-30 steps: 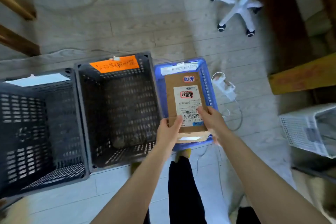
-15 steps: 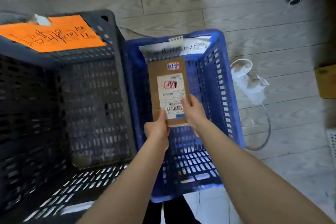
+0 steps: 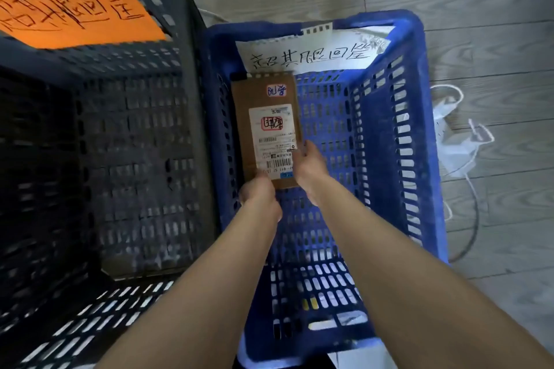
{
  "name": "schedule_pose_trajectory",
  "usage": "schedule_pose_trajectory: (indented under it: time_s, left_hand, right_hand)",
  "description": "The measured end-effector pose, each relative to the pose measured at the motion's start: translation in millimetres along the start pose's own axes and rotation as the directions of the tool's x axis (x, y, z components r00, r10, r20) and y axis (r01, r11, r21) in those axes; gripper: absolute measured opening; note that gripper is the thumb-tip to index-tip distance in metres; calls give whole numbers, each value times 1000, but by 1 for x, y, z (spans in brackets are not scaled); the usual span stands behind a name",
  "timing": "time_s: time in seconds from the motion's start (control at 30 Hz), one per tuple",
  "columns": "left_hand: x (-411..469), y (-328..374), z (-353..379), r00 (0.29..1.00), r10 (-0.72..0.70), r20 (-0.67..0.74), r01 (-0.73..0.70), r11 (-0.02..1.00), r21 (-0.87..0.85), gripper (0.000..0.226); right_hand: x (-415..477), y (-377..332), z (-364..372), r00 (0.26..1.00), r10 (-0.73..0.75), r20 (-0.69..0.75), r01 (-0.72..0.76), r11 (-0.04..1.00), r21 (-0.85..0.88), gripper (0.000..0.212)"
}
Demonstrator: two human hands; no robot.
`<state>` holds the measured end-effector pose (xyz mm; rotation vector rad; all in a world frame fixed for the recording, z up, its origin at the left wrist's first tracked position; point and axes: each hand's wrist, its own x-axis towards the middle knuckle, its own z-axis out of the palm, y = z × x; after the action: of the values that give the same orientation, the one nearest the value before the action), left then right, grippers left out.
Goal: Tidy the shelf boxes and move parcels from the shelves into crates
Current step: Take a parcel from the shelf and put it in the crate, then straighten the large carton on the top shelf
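Brown cardboard parcel [image 3: 265, 132] is lower in the blue crate [image 3: 385, 135] than half a second ago, at frame centre against its left wall. Left hand [image 3: 260, 198] and right hand [image 3: 310, 171] pinch its near end, thumbs on top. The black crate [image 3: 135, 144] fills the left.

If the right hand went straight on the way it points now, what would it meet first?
Probably the blue crate: the right hand, gripping the parcel, points into it toward the far wall. Whether its floor or wall comes first is unclear.
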<state>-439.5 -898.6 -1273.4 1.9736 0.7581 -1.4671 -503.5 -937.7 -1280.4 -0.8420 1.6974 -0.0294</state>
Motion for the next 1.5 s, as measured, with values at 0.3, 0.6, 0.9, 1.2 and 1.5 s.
schedule_pose_trajectory:
  time_s: [0.3,0.6,0.9,1.2,1.5]
  left_hand:
    - [-173,26,-80,985,133,114,-141,988,66,46]
    - [-384,104,-294,829,557,47,-556,831,-25,32]
    - [-527,45,-553,659,625,-418,-746,613,-261,33]
    - [-634,-121,-773,453,460,-764,-892,239,-384,19]
    - [-686,-311,-962,278,255,-926,-956,168,-240,19]
  right_hand:
    - [-175,-80,-51,998,-57,15,58,984,-168,40]
    - [-410,-252,-33,888,-402,224,450,861,-236,33]
    - [-633,-312,101,476,-612,631,836,537,-109,31]
    - [-912,-234,239,-76,-446,892,949,243,203,33]
    - [-1129,-68,341,-396,-279,875,846,260,466,36]
